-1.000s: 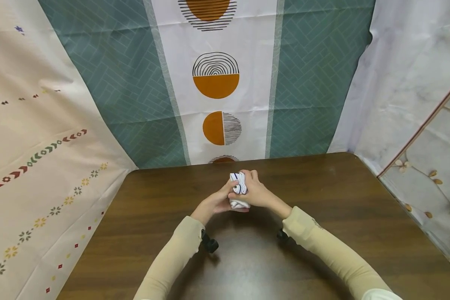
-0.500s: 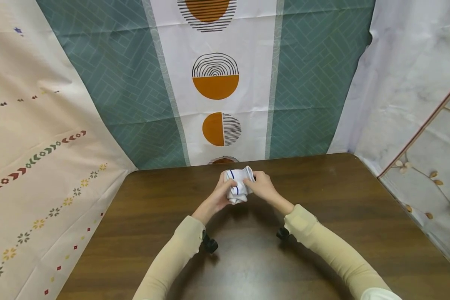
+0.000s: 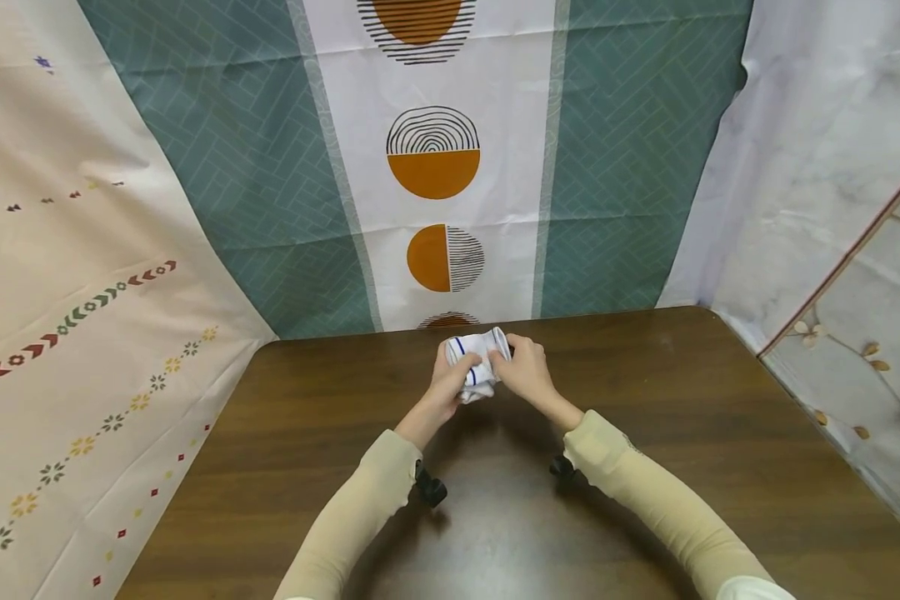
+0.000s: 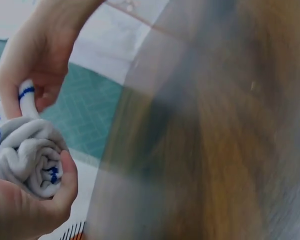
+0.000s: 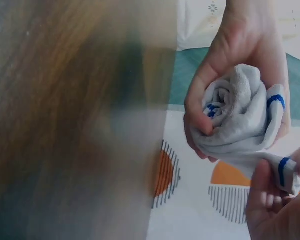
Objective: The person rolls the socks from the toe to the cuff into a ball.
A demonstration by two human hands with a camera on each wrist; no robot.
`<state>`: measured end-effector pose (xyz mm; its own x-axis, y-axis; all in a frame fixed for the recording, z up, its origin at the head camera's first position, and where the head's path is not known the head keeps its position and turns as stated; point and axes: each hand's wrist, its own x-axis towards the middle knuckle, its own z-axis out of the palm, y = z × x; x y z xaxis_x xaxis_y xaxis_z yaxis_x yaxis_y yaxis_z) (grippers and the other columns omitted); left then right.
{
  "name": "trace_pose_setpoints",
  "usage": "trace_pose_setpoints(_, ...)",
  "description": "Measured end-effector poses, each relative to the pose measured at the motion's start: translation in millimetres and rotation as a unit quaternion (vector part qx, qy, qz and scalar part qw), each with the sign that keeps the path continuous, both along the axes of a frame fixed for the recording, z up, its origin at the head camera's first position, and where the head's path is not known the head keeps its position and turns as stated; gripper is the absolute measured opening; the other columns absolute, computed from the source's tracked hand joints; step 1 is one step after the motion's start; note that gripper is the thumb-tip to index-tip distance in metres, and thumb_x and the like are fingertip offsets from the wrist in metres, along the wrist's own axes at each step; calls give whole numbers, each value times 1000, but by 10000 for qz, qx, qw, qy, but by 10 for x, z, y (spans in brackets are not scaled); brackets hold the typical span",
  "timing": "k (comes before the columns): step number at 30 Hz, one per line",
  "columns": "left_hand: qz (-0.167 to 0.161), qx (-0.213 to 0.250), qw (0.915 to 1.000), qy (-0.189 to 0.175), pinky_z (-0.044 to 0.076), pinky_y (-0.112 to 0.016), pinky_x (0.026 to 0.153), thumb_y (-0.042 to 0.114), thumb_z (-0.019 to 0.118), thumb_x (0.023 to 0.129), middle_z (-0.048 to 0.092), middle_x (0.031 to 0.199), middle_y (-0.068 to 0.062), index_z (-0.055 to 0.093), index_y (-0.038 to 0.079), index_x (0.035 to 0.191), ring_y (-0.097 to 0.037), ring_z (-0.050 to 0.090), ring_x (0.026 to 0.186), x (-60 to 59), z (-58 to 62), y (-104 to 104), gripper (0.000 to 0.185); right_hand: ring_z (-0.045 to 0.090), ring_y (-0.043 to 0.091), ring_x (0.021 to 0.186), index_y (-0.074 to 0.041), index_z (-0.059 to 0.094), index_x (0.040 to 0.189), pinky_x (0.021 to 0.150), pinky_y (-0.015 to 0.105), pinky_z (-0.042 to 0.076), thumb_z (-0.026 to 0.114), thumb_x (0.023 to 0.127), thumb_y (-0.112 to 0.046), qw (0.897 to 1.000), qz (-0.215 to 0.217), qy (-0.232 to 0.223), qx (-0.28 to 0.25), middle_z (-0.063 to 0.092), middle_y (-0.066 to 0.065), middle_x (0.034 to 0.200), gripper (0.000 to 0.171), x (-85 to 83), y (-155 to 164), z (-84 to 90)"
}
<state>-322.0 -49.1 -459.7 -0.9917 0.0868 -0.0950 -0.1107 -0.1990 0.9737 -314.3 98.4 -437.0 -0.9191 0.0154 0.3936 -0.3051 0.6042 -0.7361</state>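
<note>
A white towel [image 3: 474, 358] with blue stripes near its edges is held off the table, rolled into a thick bundle. My left hand [image 3: 447, 382] grips the roll, its thumb on the near side; in the right wrist view the fingers of that left hand [image 5: 245, 45] wrap round the coil. The spiral end of the towel [image 4: 40, 162], with some blue at its centre, faces the left wrist camera. With thumb and fingers, my right hand [image 3: 527, 368] pinches a striped end drawn out from the roll. In the right wrist view, this loose flap of towel [image 5: 242, 161] stretches between both hands.
Both hands are above the far part of a dark brown wooden table [image 3: 307, 442]. A patterned hanging cloth [image 3: 450, 167] stands right behind its back edge. More fabric hangs at the left [image 3: 60, 292] and right. Small black devices [image 3: 429, 487] sit at both wrists.
The right hand has shifted from clasping the bundle to pinching its striped end and drawing it out to the right. The left hand has turned and moved slightly upward with the roll.
</note>
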Motion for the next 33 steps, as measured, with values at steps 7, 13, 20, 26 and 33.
trace_pose_setpoints(7,96,-509,9982,304,54,-33,51,11,58,87,51,108,-10,33,16,132,-16,63,67,-56,-31,24,52,44,12,52,-6,59,72,48,24,34,66,84,-13,9990,336,290,-53,54,7,59,16,39,-28,-16)
trace_pose_setpoints(13,-538,-304,9974,370,56,-31,61,24,50,100,50,111,-10,23,17,138,-15,64,76,-31,93,-66,47,45,9,53,-7,66,80,50,23,37,61,94,-24,9927,1150,248,263,57,1,61,22,92,-22,177)
trace_pose_setpoints(20,-1061,156,9915,744,54,-29,72,39,67,87,48,113,-4,22,16,138,-12,61,88,3,126,-116,72,52,9,57,-8,69,78,52,22,43,69,89,-20,9896,1435,61,-75,65,4,67,16,98,78,283)
trace_pose_setpoints(26,-1383,113,9858,944,54,-26,77,9,77,81,50,113,-3,25,15,136,-12,60,94,51,144,-96,76,51,8,58,-6,67,77,50,23,43,76,83,-16,9816,1750,-374,-670,61,0,66,15,116,133,324)
trace_pose_setpoints(33,-1407,328,9875,626,51,-23,62,5,53,89,67,86,5,51,4,116,-9,66,75,143,210,-24,27,53,11,57,-5,64,82,53,22,44,61,89,-12,9876,1330,10,-836,57,1,65,11,63,187,369)
